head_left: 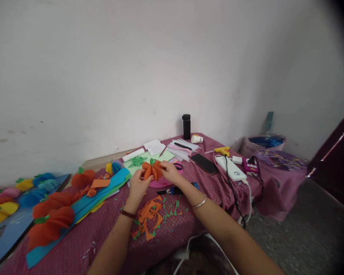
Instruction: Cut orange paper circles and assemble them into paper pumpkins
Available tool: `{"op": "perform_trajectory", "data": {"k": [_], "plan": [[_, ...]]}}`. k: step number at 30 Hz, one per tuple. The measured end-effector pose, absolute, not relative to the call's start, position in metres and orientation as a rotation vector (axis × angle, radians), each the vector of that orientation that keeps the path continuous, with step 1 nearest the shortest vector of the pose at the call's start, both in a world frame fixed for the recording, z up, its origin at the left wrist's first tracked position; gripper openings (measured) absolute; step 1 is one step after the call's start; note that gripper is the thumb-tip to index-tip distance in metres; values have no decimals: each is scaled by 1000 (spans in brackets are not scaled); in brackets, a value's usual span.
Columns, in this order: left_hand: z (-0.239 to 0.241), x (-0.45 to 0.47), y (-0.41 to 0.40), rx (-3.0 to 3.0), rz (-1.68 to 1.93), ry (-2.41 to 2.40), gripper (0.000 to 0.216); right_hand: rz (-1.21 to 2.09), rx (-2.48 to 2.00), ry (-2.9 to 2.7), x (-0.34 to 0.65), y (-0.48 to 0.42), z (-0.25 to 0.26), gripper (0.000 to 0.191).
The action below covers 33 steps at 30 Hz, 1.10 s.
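My left hand (139,187) and my right hand (170,172) both pinch an orange paper pumpkin (151,169) with a small green stem, held just above the purple checked tablecloth (109,225). The left hand grips its lower left side, the right hand its right side. A pink paper disc (160,182) lies under the pumpkin. Orange and green paper scraps (150,217) lie between my forearms. A beaded band is on my left wrist, a metal bangle on my right.
Finished orange pumpkins (50,221) rest on blue paper strips at left, with yellow, blue and pink ones further left. A black flask (186,126), paper stack (183,149), phone (204,163), yellow glue gun (222,151), white power bank (232,169) with cables sit at right. A covered basket (265,143) stands beyond.
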<state>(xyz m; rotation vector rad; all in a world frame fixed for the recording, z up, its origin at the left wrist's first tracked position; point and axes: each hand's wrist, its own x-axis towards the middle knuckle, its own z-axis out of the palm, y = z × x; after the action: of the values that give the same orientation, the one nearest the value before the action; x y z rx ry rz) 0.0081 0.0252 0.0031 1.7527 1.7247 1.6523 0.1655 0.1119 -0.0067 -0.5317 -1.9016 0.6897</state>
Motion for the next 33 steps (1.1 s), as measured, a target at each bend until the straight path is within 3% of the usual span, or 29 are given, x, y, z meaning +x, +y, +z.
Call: {"op": "perform_trajectory", "data": {"k": [6,10,14,19,26,33], "plan": [[5,4,25,1439,1784,1381,15,756,-452,-1912,167,94,7,14],[11,0,25,1040,1828,1066,32,1162,-263,-1819,171,82,16,37],[17,-5,25,826,1767,952,29,1456,-267,-1563,174,81,18,46],[18,-9,25,724,1693,888,15,1478,-344,-1469,174,82,20,41],[19,-8,21,661,1700,947,18,1426,-376,-1534,172,80,20,35],[20,-8,19,632,1661,931,4,1351,-427,-1540,168,90,11,26]]}}
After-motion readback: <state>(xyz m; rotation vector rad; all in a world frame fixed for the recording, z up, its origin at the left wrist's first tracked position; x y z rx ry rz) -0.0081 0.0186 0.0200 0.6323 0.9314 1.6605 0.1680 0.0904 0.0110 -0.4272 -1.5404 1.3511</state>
